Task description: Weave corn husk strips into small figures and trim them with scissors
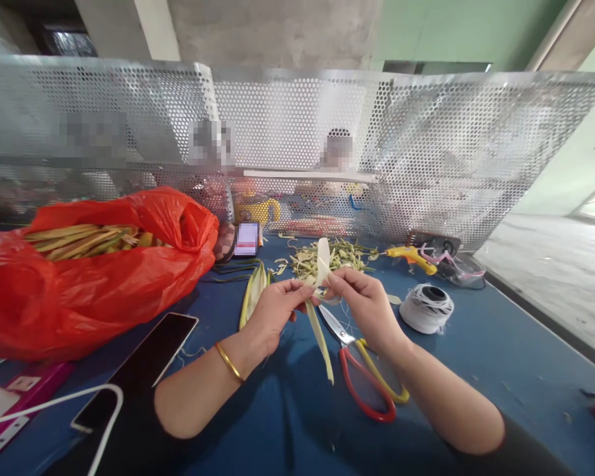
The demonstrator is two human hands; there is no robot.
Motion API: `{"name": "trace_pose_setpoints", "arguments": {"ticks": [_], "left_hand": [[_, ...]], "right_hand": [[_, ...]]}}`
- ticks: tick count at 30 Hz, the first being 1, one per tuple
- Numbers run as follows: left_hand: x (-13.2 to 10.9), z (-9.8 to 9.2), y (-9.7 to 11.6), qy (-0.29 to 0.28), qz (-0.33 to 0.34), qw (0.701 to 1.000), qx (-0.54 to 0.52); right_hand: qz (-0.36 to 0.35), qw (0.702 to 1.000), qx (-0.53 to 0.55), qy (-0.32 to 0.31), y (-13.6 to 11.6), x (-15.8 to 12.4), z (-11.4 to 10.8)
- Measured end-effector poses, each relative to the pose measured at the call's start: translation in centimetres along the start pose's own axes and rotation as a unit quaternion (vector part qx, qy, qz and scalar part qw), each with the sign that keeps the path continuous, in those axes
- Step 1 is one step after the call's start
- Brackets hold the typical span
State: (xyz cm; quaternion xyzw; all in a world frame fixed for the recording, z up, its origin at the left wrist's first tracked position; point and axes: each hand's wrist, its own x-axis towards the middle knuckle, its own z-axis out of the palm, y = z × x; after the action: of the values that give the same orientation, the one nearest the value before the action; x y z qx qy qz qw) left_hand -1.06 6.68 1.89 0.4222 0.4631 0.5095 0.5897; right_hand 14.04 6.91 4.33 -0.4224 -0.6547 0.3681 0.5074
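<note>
Both my hands meet over the blue table (500, 357) and pinch one pale yellow-green leaf strip (321, 264). My left hand (272, 314), with a gold bangle on the wrist, grips the strip's lower part, whose tail hangs down toward the table. My right hand (364, 301) holds the upper part, which is folded and stands upright between the fingers. Just below my right wrist lie scissors with red and yellow handles (361, 370).
A red plastic bag (104, 277) full of leaf strips sits at left, a dark phone (139, 370) in front of it. Leaf scraps (337, 254), a yellow glue gun (409, 256) and a white thread spool (426, 307) lie behind. A perforated metal screen (426, 152) closes the far edge.
</note>
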Motion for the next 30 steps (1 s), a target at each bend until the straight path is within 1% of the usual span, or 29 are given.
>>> {"name": "trace_pose_setpoints", "arguments": {"ticks": [3, 6, 9, 12, 13, 15, 20, 22, 25, 27, 30], "left_hand": [[0.2, -0.2, -0.1, -0.005, 0.002, 1.000, -0.015], [0.2, -0.1, 0.0, -0.006, -0.007, 1.000, -0.024], [0.1, 0.0, 0.2, -0.012, -0.017, 1.000, -0.010], [-0.2, 0.2, 0.3, -0.013, -0.022, 1.000, 0.005], [-0.3, 0.3, 0.3, -0.010, -0.023, 1.000, 0.005], [-0.4, 0.3, 0.2, -0.005, -0.023, 1.000, -0.003], [-0.3, 0.3, 0.0, 0.008, -0.018, 0.999, -0.048], [-0.3, 0.3, 0.1, 0.015, -0.028, 0.997, -0.071], [-0.2, 0.4, 0.2, 0.022, -0.028, 0.996, -0.086], [-0.2, 0.5, 0.2, 0.024, -0.011, 0.997, -0.079], [-0.2, 0.4, 0.3, 0.026, 0.015, 0.998, -0.060]], "right_hand": [[0.006, 1.000, -0.021, 0.004, 0.4, 0.2, -0.2], [0.001, 1.000, -0.012, -0.025, 0.4, 0.2, -0.2], [-0.037, 0.999, 0.006, -0.038, 0.4, 0.0, -0.2], [-0.070, 0.997, -0.022, -0.033, 0.6, -0.1, -0.1], [-0.064, 0.997, -0.036, -0.028, 0.7, 0.0, -0.1], [-0.029, 0.998, -0.041, -0.022, 1.0, 0.1, 0.1], [0.082, 0.994, 0.044, -0.061, 1.6, 0.5, 0.5], [0.104, 0.991, 0.064, -0.048, 1.5, 0.5, 0.6], [0.078, 0.995, 0.058, 0.005, 1.2, 0.4, 0.6], [0.047, 0.998, 0.024, 0.029, 0.9, 0.3, 0.4], [0.016, 0.999, -0.040, 0.016, 0.4, 0.1, 0.2]]}}
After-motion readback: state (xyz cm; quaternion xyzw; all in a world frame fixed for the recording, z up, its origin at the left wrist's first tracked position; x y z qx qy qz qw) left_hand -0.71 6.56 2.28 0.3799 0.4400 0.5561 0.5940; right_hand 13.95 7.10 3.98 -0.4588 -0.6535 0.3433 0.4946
